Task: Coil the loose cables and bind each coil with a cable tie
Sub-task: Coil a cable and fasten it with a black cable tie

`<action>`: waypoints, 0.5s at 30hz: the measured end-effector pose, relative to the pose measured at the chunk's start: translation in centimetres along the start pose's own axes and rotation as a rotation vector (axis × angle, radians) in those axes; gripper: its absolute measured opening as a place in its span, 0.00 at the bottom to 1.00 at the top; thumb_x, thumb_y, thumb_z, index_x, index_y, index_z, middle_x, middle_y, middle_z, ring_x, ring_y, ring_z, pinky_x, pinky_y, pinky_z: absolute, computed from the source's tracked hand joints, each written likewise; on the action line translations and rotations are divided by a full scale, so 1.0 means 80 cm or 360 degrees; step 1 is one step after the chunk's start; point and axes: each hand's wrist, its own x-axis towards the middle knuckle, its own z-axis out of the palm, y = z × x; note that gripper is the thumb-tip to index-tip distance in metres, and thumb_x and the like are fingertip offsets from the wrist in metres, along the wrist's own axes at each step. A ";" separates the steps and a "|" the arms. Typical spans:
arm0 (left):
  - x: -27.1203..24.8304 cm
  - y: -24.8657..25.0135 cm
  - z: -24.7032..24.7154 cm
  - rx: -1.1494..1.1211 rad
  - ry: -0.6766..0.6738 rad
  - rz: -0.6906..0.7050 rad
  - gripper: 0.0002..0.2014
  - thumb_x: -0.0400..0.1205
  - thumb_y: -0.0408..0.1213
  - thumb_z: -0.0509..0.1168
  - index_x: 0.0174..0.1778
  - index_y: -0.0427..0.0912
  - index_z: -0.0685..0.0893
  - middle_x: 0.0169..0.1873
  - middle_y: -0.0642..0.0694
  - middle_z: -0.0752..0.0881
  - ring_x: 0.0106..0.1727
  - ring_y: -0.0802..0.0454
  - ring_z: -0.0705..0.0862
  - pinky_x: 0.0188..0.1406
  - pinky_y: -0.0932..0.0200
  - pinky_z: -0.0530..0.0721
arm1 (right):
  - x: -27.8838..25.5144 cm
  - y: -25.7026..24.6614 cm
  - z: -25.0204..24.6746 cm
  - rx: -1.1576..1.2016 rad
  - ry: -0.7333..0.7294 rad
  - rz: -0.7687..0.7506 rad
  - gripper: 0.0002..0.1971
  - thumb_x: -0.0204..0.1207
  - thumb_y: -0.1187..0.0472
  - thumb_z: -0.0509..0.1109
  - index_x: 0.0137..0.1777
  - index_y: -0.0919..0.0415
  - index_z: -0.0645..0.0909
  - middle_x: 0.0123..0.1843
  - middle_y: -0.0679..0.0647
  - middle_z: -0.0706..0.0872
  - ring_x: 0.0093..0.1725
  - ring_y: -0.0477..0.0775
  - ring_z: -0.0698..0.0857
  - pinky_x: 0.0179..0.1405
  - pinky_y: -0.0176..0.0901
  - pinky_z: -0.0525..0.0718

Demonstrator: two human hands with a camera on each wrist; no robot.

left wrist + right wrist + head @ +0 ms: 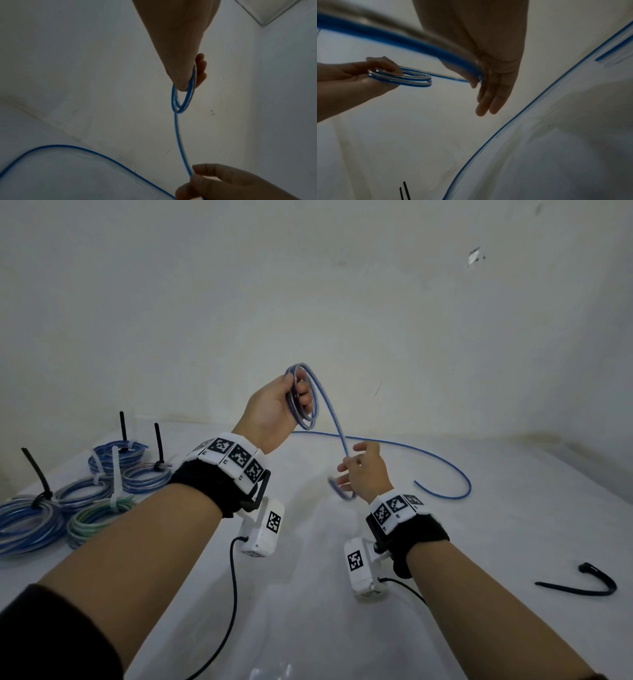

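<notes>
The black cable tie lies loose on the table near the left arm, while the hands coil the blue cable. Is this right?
Not quite. The head view shows the loose black cable tie on the table near the right arm; both hands coil the blue cable.

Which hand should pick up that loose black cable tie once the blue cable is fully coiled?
Probably the right hand. The black cable tie lies on the table on its side, and it only pinches the blue cable, while the left hand must keep gripping the loops.

Head camera looks down over both forearms; wrist cameras (close, upward-angled) share the blue cable (178, 135).
</notes>
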 end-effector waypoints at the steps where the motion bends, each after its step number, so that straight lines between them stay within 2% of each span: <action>1: 0.001 0.000 0.000 0.0005 0.0024 0.0045 0.14 0.89 0.35 0.47 0.44 0.42 0.76 0.30 0.51 0.77 0.29 0.57 0.76 0.36 0.64 0.76 | -0.002 0.000 -0.001 0.0032 -0.0004 0.0068 0.07 0.83 0.71 0.53 0.56 0.61 0.65 0.39 0.61 0.78 0.25 0.58 0.79 0.19 0.41 0.81; 4: 0.005 -0.004 -0.006 0.0121 0.0138 0.0164 0.12 0.89 0.33 0.47 0.46 0.41 0.75 0.36 0.48 0.78 0.35 0.54 0.78 0.41 0.63 0.78 | -0.007 0.001 -0.003 -0.0251 -0.0057 -0.0031 0.05 0.81 0.72 0.58 0.52 0.63 0.71 0.37 0.58 0.79 0.24 0.53 0.80 0.22 0.40 0.82; 6: 0.004 -0.010 -0.008 0.0306 0.0176 0.0214 0.11 0.89 0.32 0.48 0.47 0.42 0.74 0.40 0.47 0.80 0.38 0.54 0.81 0.44 0.62 0.79 | -0.011 -0.001 -0.002 -0.0244 -0.0129 -0.0118 0.06 0.79 0.72 0.60 0.50 0.62 0.75 0.36 0.59 0.80 0.27 0.52 0.81 0.23 0.37 0.81; 9: 0.001 -0.021 -0.009 0.0679 0.0169 0.0270 0.10 0.89 0.31 0.48 0.48 0.43 0.73 0.44 0.45 0.85 0.40 0.57 0.86 0.46 0.65 0.82 | -0.018 -0.013 0.002 0.0086 -0.0339 -0.0123 0.09 0.80 0.75 0.58 0.51 0.69 0.79 0.37 0.62 0.82 0.27 0.51 0.83 0.28 0.38 0.85; 11: -0.001 -0.029 -0.011 0.0834 0.0166 0.0275 0.08 0.88 0.31 0.49 0.48 0.41 0.72 0.47 0.42 0.86 0.43 0.56 0.87 0.47 0.66 0.84 | -0.022 -0.023 0.001 0.0321 -0.0519 -0.0110 0.12 0.80 0.78 0.55 0.54 0.74 0.80 0.38 0.63 0.84 0.30 0.52 0.87 0.36 0.39 0.88; 13: -0.002 -0.033 -0.013 0.0910 0.0185 0.0270 0.06 0.88 0.30 0.50 0.50 0.38 0.71 0.50 0.39 0.85 0.46 0.53 0.88 0.50 0.64 0.85 | -0.027 -0.032 -0.001 0.0429 -0.0687 -0.0158 0.10 0.80 0.77 0.59 0.56 0.75 0.80 0.40 0.63 0.86 0.35 0.52 0.89 0.41 0.40 0.89; 15: -0.004 -0.037 -0.015 0.0933 0.0193 0.0221 0.04 0.88 0.31 0.51 0.53 0.36 0.70 0.50 0.39 0.86 0.49 0.51 0.87 0.52 0.62 0.85 | -0.033 -0.041 -0.002 0.0450 -0.0773 -0.0220 0.07 0.79 0.73 0.64 0.53 0.72 0.81 0.39 0.61 0.86 0.35 0.52 0.89 0.40 0.39 0.88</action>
